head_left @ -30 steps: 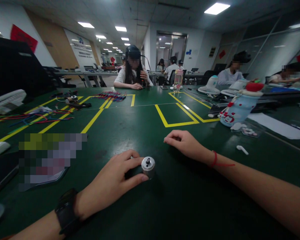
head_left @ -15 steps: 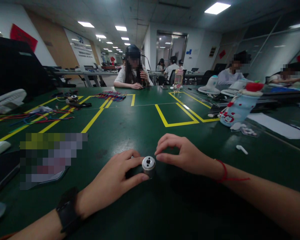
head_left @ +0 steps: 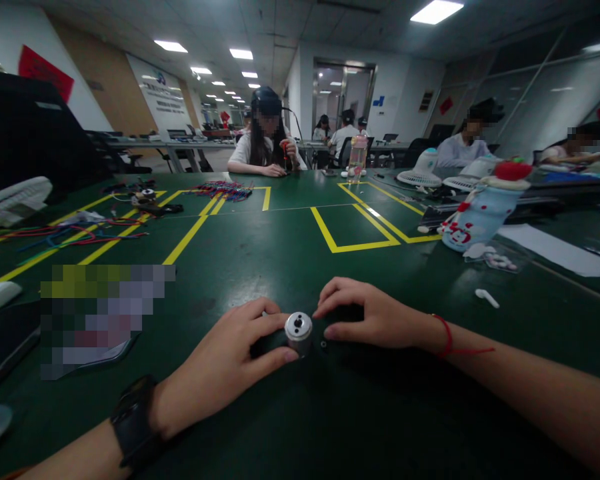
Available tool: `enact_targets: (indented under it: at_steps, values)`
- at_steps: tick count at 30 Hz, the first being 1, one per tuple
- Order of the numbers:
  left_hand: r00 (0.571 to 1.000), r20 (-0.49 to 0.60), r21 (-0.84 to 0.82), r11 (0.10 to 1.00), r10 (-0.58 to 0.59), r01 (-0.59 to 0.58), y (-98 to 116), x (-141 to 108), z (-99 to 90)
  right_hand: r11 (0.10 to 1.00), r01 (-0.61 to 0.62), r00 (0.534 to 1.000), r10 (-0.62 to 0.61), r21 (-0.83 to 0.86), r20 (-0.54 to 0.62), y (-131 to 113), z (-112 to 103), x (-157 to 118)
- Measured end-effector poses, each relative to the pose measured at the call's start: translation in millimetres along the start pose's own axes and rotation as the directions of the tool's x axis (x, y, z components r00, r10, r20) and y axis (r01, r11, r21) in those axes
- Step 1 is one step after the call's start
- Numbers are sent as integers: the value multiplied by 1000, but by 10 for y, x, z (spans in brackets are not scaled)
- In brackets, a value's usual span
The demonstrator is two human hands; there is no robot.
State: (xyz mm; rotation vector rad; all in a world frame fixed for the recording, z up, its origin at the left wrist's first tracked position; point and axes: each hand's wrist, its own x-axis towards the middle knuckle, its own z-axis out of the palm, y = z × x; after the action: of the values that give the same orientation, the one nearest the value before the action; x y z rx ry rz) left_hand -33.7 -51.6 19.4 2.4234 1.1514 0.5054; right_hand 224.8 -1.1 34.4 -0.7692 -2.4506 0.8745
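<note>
- My left hand (head_left: pixel 220 363) grips the motor (head_left: pixel 298 331), a small silver cylinder standing upright on the green table (head_left: pixel 280 247). Forefinger and thumb curl around its left side, one behind, one in front, both touching the can.
- That grip matches half a second ago: same fingers, same spot, the motor unmoved.
- My right hand (head_left: pixel 375 319) has come down. Half a second ago it hovered just above and right of the motor with fingertips pinched together; now it lies on the table, just right of the can.
- Its fingers are loosely curled and slightly spread, tips pointing at the motor. I cannot tell whether they hold anything.
- A tiny dark ring (head_left: pixel 323 345) lies on the table just under the right thumb, between it and the motor. It did not show in the earlier pictures.
- One second ago the right hand was further off, well apart from the motor; now its fingertips are near it but not touching.
- A black watch (head_left: pixel 133 421) sits on my left wrist, a red string (head_left: pixel 445 335) on my right.
- Beyond my right fingers lies a white earbud (head_left: pixel 487 297); further out stands a blue bottle (head_left: pixel 473 217).
- Far past my fingertips, a person (head_left: pixel 266 148) sits across the table beside a heap of wires (head_left: pixel 225 192).
</note>
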Motion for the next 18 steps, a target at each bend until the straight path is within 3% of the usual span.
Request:
enact_targets:
  at_steps: [2, 3, 7, 9, 11, 13, 18]
  values:
    - [1000, -9, -16, 1000, 2, -2, -10, -31, -14, 990, -100, 982, 115, 104, -153, 79, -64, 26]
    - [1000, -11, -24, 1000, 2, -3, -9, -33, -13, 976, -160, 950, 192, 147, -245, 155, -116, 27]
    - [1000, -2, -39, 999, -8, 7, 55, 72, 46, 914, -339, 753, 407, 225, -518, 621, -417, -69]
    - [1000, 7, -39, 999, -12, 12, 102, 152, 87, 899, -378, 705, 434, 221, -560, 839, -554, -141]
    - [1000, 15, -35, 999, -11, 12, 136, 216, 123, 894, -396, 699, 441, 209, -563, 979, -635, -194]
    - [1000, 20, -30, 1000, -8, 9, 152, 251, 157, 897, -403, 721, 434, 184, -540, 1035, -658, -225]
    - [1000, 13, -26, 1000, -4, 4, 167, 269, 188, 913, -392, 799, 398, 111, -451, 864, -583, -244]
